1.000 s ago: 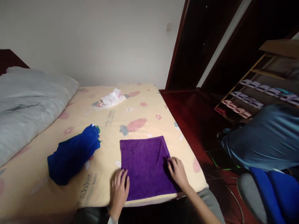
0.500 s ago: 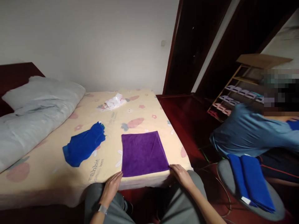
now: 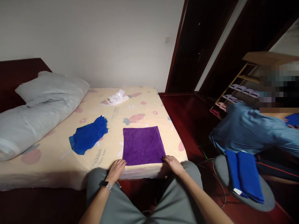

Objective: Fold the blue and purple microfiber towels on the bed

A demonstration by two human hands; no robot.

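Note:
A folded purple towel [image 3: 143,144] lies flat near the front edge of the bed [image 3: 149,107], which has a yellow patterned sheet. My left hand [image 3: 117,169] rests at the towel's near left corner, fingers curled onto it. Over at the near right corner, my right hand [image 3: 172,163] has its fingers closed on the cloth. A watch sits on my left wrist. Left of the purple towel lies a crumpled blue towel [image 3: 90,135]. My knees in grey trousers are just below the bed edge.
A grey duvet [image 3: 35,112] fills the bed's left side and a white plastic bag [image 3: 116,98] lies at the far end. On the right, another person in a blue shirt [image 3: 247,130] bends by a round stool [image 3: 268,202] carrying folded blue towels [image 3: 247,175]. A shoe rack [image 3: 235,93] stands behind.
My head has pulled back, so more of the bed shows. Both hands slid from the towel's surface down to its near corners at the bed edge.

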